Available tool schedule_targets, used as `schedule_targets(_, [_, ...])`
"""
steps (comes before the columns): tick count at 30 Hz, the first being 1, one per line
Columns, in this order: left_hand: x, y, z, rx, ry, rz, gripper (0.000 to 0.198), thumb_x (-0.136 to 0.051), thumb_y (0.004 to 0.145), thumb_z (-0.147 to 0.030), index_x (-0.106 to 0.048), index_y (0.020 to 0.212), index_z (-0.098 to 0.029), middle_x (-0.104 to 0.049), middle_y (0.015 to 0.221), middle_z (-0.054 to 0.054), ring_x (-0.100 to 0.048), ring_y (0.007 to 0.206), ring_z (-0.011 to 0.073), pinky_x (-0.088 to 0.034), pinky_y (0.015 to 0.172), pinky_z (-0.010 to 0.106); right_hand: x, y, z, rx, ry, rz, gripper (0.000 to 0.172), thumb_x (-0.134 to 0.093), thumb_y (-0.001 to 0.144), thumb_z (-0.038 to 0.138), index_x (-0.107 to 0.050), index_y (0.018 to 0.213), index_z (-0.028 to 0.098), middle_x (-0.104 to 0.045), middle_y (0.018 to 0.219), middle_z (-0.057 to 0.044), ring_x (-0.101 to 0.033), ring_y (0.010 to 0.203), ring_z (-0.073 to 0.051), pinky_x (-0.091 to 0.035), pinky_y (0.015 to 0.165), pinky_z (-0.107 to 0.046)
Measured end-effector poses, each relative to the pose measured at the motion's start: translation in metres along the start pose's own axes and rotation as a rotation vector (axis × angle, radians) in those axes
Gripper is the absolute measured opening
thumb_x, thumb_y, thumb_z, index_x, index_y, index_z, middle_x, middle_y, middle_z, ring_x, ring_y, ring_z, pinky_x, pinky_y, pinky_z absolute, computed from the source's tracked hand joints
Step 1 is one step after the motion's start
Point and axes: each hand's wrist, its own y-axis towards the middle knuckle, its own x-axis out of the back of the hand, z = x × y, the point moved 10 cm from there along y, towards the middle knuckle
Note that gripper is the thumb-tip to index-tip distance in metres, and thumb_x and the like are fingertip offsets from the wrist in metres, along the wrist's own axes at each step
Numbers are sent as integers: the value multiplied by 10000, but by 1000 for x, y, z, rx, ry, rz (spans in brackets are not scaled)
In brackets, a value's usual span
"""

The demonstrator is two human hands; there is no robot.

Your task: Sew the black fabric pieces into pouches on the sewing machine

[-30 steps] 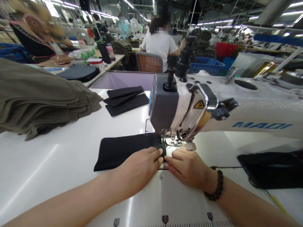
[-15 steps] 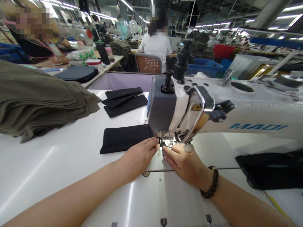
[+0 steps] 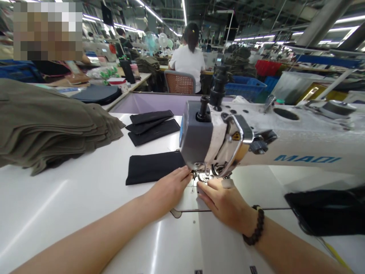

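A black fabric piece (image 3: 152,166) lies flat on the white table, its right end under the head of the sewing machine (image 3: 216,140). My left hand (image 3: 170,186) rests at the fabric's near edge, fingers together and reaching to the presser foot (image 3: 203,176). My right hand (image 3: 222,199), with a dark bead bracelet on the wrist, lies just right of the needle, fingers extended flat on the plate. The fingertips of both hands nearly meet under the machine head.
A thick stack of olive fabric (image 3: 48,121) fills the left of the table. A few black pieces (image 3: 152,126) lie behind. More black fabric (image 3: 327,211) sits at the right. A person in white (image 3: 189,57) sits ahead, back turned; another person is at far left.
The black piece has slid away from me, under the machine head. Both hands have followed it forward to the presser foot.
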Motion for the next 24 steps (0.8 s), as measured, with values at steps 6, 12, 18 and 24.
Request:
schedule_targets(6, [-2, 0, 15, 125, 161, 50, 367, -446, 821, -65, -473, 1184, -11, -465, 1263, 205, -398, 1204, 290, -347, 990, 407, 7, -1, 1, 44, 69, -45, 175, -445, 868, 224, -613, 878, 175, -577, 702, -33, -531, 684, -157, -360, 623, -248])
schedule_targets(12, [-1, -41, -26, -14, 260, 170, 338, -434, 810, -76, -548, 1125, -34, -529, 1205, 185, -506, 1112, 263, -426, 914, 347, 16, -5, -1, 95, 204, -105, 276, -352, 890, 200, -624, 898, 160, -577, 699, -43, -519, 646, -134, -353, 601, -230])
schedule_targets(18, [-6, -71, -51, -82, 203, 176, 406, -425, 789, -81, -497, 1182, -16, -452, 1272, 207, -429, 1181, 292, -404, 954, 371, 4, -4, 7, 139, 135, -36, 326, -413, 809, 104, -601, 1065, 176, -587, 698, -35, -510, 644, -155, -348, 601, -256])
schedule_targets(24, [57, -92, -33, 96, -205, 54, 635, -331, 758, 3, -267, 1356, -201, -476, 1291, 69, -508, 1114, 176, -433, 917, 299, 5, -5, -6, 23, 135, -81, 276, -426, 778, 82, -628, 953, 154, -602, 747, -56, -529, 691, -169, -360, 638, -265])
